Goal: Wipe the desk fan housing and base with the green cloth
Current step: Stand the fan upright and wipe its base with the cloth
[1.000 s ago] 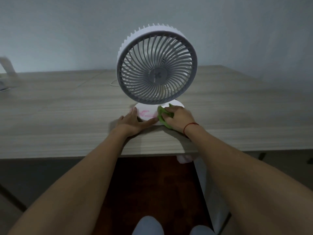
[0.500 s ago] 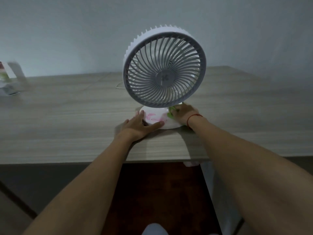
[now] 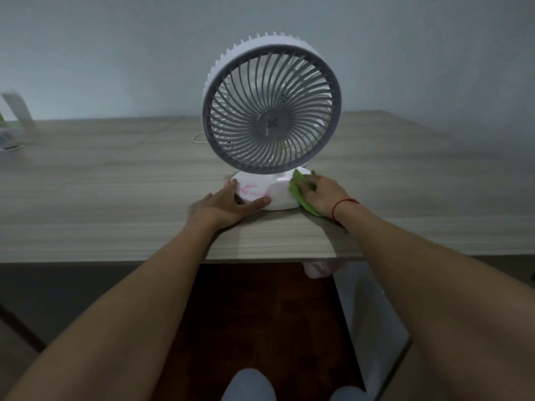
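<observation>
White desk fan (image 3: 271,105) stands upright near wooden desk (image 3: 115,183) front edge, left hand (image 3: 228,205) flat and unclenched bracing round base (image 3: 260,192) with pink marks, right hand (image 3: 324,195) pressing green cloth (image 3: 299,192) against base's right side.

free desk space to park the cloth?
Bare desk between the fan and the blurred items at far left; also right of the right hand. Crowded at the base: both hands, left, and cloth.
</observation>
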Available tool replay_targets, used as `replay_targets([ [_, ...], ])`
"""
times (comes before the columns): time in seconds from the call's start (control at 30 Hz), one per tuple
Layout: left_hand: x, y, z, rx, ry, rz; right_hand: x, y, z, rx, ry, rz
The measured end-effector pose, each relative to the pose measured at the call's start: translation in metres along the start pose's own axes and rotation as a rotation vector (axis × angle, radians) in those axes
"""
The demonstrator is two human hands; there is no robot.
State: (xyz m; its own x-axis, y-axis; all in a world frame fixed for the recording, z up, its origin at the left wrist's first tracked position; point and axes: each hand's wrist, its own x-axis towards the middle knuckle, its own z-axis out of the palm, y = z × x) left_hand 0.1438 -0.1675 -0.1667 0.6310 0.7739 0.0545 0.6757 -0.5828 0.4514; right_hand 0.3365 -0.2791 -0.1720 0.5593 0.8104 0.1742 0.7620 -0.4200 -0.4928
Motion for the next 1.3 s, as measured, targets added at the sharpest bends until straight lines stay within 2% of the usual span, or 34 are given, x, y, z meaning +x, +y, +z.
replay_targets([
  [0.13,0.002,0.0,0.0,0.02,0.008,0.011,0.02,-0.008,-0.004,-0.077,-0.055,0.045],
  [0.3,0.003,0.001,0.0,0.048,0.01,0.006,0.019,-0.047,0.015,-0.199,-0.073,-0.093],
  [0.5,0.002,0.0,0.0,0.023,0.013,0.002,0.003,-0.021,0.01,-0.007,-0.096,-0.138],
  [0.63,0.004,-0.003,0.002,0.009,0.008,0.003,0.016,0.001,0.004,0.015,-0.017,0.016],
  [0.73,0.004,-0.002,0.002,0.021,0.023,0.01,0.032,-0.003,0.003,0.003,-0.025,0.089],
  [0.97,0.003,0.0,0.001,0.028,0.026,0.007,0.022,-0.036,0.023,-0.177,0.011,-0.061],
  [1.1,0.003,-0.002,0.001,0.026,0.015,0.002,0.001,-0.027,0.016,-0.081,-0.078,-0.172],
  [1.2,0.003,-0.003,0.001,0.0,0.01,-0.002,-0.007,-0.008,0.003,0.035,-0.066,-0.134],
  [1.3,0.002,-0.001,0.0,0.016,0.007,0.001,0.0,0.004,-0.005,0.043,-0.028,-0.017],
])
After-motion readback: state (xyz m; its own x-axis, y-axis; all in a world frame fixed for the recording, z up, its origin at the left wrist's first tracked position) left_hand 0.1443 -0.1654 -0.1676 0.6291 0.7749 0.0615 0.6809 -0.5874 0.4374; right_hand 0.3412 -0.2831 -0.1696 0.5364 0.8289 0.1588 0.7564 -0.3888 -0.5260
